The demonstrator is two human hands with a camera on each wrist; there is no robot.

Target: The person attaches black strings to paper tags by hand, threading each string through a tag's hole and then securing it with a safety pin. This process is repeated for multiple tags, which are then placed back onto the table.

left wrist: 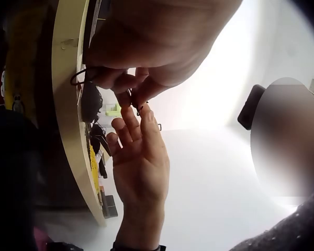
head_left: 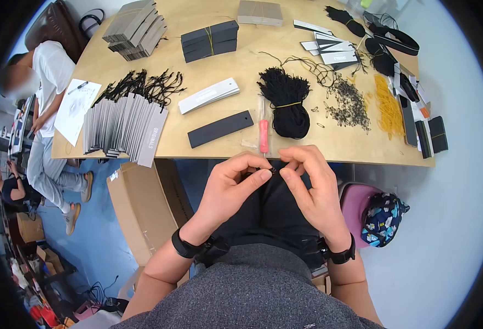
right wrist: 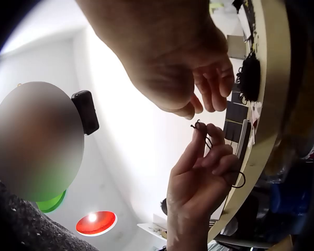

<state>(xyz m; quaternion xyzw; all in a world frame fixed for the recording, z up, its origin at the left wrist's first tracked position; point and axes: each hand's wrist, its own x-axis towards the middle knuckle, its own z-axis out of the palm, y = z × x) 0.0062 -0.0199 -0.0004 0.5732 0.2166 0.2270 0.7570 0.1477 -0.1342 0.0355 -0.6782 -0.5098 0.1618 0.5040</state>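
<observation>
My left hand [head_left: 233, 183] pinches a thin black cord [right wrist: 208, 142] between thumb and forefinger, just in front of the table edge. A short knotted end pokes up at the fingertips, and a loop hangs out past the curled fingers in the right wrist view. Facing it is my right hand [head_left: 314, 189], its fingers loosely bent and thumb apart from them. In the right wrist view its fingertips stand a little off the cord's end. Just beyond both hands lie a pink-handled tool [head_left: 263, 134] and a bundle of black cords [head_left: 291, 107] tied with a yellow band.
On the wooden table [head_left: 241, 60], grey tags with black cords [head_left: 126, 123] lie left, and a dark tag strip [head_left: 219, 129] lies nearer the middle. Small black pins [head_left: 348, 104] and yellow bands [head_left: 388, 107] are at right. A cardboard box [head_left: 143, 211] stands below; a person sits at left.
</observation>
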